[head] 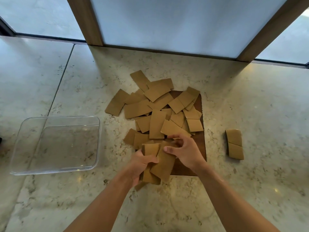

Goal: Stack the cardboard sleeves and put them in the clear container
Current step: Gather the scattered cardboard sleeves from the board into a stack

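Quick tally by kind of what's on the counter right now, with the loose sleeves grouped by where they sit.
Clear container: 1, holding no sleeves
Wooden board: 1, under the pile
Loose pile of cardboard sleeves: 1, too overlapped to count singly
Bundle of sleeves in the left hand and right hand: 1
Separate small stack at right: 1
Total: 5 items or groups

Wooden board (pixel 199 144): largely covered by the loose sleeves (pixel 158 104); only its 3 and 6 o'clock margins show. Left hand (pixel 142 163): fingers wrapped behind a held bundle (pixel 158 166), fingertips concealed. Both forearms cut off at the 6 o'clock edge.
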`<state>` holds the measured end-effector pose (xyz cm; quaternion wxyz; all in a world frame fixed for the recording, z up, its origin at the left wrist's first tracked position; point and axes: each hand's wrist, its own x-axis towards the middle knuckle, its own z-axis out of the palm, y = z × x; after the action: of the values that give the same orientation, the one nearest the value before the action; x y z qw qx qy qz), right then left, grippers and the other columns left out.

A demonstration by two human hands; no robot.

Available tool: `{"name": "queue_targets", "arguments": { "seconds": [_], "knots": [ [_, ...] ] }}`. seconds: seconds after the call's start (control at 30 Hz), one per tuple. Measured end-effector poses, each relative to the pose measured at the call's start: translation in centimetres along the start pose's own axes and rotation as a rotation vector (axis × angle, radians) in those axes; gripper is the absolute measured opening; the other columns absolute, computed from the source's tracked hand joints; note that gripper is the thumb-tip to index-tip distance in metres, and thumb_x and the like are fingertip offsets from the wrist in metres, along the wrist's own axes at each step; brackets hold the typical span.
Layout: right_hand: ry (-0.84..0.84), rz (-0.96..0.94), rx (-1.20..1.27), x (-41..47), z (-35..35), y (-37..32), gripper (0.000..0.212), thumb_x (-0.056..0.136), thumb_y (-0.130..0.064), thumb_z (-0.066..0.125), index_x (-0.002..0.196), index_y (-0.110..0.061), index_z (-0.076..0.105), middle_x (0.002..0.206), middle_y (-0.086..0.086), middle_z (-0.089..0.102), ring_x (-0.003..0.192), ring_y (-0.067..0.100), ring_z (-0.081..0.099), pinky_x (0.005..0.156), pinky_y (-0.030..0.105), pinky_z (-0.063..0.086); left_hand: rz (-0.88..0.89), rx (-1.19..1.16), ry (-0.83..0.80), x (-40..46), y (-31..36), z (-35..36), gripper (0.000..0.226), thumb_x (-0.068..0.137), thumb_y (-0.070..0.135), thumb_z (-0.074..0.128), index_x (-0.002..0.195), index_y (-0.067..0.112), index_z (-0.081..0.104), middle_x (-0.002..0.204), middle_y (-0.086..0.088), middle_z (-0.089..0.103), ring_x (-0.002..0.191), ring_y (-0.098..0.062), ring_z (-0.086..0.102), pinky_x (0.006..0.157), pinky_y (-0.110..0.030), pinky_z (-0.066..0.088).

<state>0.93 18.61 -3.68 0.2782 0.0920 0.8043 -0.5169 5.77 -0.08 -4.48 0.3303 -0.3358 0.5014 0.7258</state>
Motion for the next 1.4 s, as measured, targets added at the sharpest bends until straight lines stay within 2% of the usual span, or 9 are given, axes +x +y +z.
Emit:
{"name": "queue_targets", "arguments": {
  "seconds": [0.13, 0.23, 0.37, 0.53, 0.67, 0.77, 0.9, 1.13, 1.4],
  "knots": [
    [0.029, -0.205, -0.138, 0.9, 1.5, 0.2, 0.011, 0.094, -0.029, 0.073, 0.104, -0.027, 0.073, 0.103, -0.006, 0.072, 0.093, 0.007, 0.068, 0.084, 0.032, 0.061, -0.066, 0.110, -0.132, 0.3, 1.2, 0.6, 0.028, 0.094, 0.000, 0.062, 0.120, 0.012, 0.065, 0.099, -0.015, 0.081, 0.088, -0.033, 0.079, 0.067, -0.050, 0.064],
    [0.319, -0.168, -0.445, 3.2, 0.2, 0.7, 0.039, 0.094, -0.039, 0.069, 0.130, -0.027, 0.062, 0.129, 0.003, 0.056, 0.124, 0.025, 0.051, 0.105, 0.033, 0.041, -0.008, -0.013, -0.166, 1.3, 1.5, 0.0, 0.039, 0.096, -0.004, 0.048, 0.133, 0.001, 0.057, 0.108, -0.023, 0.077, 0.096, -0.038, 0.076, 0.091, -0.059, 0.060],
    [0.292, 0.019, -0.784, 4.7, -1.5, 1.3, 0.065, 0.083, -0.052, 0.077, 0.136, -0.023, 0.054, 0.139, 0.007, 0.045, 0.133, 0.034, 0.038, 0.112, 0.048, 0.036, 0.076, -0.283, -0.158, 1.9, 2.3, -0.2, 0.046, 0.105, 0.008, 0.044, 0.137, 0.037, 0.058, 0.092, -0.023, 0.063, 0.071, -0.031, 0.062, 0.064, -0.045, 0.054],
    [0.157, -0.013, -0.218, 3.7, -3.3, 1.5, 0.020, 0.102, -0.032, 0.059, 0.102, -0.012, 0.064, 0.090, 0.000, 0.065, 0.084, 0.023, 0.062, 0.066, 0.019, 0.046, 0.177, -0.324, -0.098, 2.0, 3.1, 0.4, 0.046, 0.098, 0.053, 0.055, 0.130, 0.021, 0.057, 0.093, -0.016, 0.064, 0.074, -0.028, 0.065, 0.063, -0.040, 0.054],
    [0.087, 0.098, 0.171, 0.7, -1.2, -1.1, 0.022, 0.108, -0.028, 0.045, 0.099, -0.026, 0.065, 0.103, 0.001, 0.069, 0.098, 0.019, 0.066, 0.083, 0.029, 0.054, 0.230, -0.235, -0.042, 2.2, 3.1, 1.3, 0.076, 0.078, 0.071, 0.072, 0.135, 0.024, 0.055, 0.100, -0.015, 0.066, 0.087, -0.033, 0.066, 0.076, -0.045, 0.057],
    [-0.055, 0.033, -0.044, -0.7, 1.7, -1.9, 0.027, 0.108, -0.035, 0.044, 0.111, -0.027, 0.070, 0.097, -0.003, 0.068, 0.092, 0.014, 0.065, 0.082, 0.030, 0.056, 0.247, -0.103, 0.034, 2.6, 3.3, 2.4, 0.056, 0.078, 0.051, 0.085, 0.129, 0.042, 0.064, 0.127, -0.014, 0.071, 0.118, -0.036, 0.067, 0.100, -0.061, 0.054],
    [0.299, -0.053, -0.333, 2.0, -0.6, -0.4, 0.032, 0.106, -0.035, 0.046, 0.095, -0.022, 0.073, 0.089, -0.002, 0.062, 0.094, 0.018, 0.057, 0.089, 0.037, 0.049, 0.207, -0.383, 0.031, 4.2, 3.1, 2.3, 0.043, 0.098, 0.000, 0.059, 0.132, 0.027, 0.064, 0.113, -0.026, 0.071, 0.091, -0.039, 0.073, 0.088, -0.063, 0.059],
    [0.592, 0.215, -0.531, 8.7, -5.9, 0.8, 0.076, 0.090, -0.057, 0.065, 0.146, -0.010, 0.045, 0.142, 0.017, 0.043, 0.132, 0.035, 0.039, 0.112, 0.046, 0.037, 0.157, -0.489, -0.154, 4.9, 4.9, 3.4, 0.042, 0.090, 0.044, 0.072, 0.126, 0.027, 0.059, 0.092, -0.014, 0.064, 0.073, -0.026, 0.065, 0.064, -0.043, 0.058],
    [0.598, 0.183, -0.073, 6.1, -9.1, 3.4, 0.024, 0.102, -0.033, 0.058, 0.098, -0.014, 0.073, 0.092, 0.005, 0.071, 0.092, 0.027, 0.069, 0.074, 0.035, 0.056, 0.214, -0.168, -0.016, 7.6, 7.0, 6.4, 0.064, 0.067, 0.041, 0.090, 0.122, 0.027, 0.060, 0.094, -0.014, 0.067, 0.073, -0.027, 0.069, 0.062, -0.041, 0.057]
  ]
}}
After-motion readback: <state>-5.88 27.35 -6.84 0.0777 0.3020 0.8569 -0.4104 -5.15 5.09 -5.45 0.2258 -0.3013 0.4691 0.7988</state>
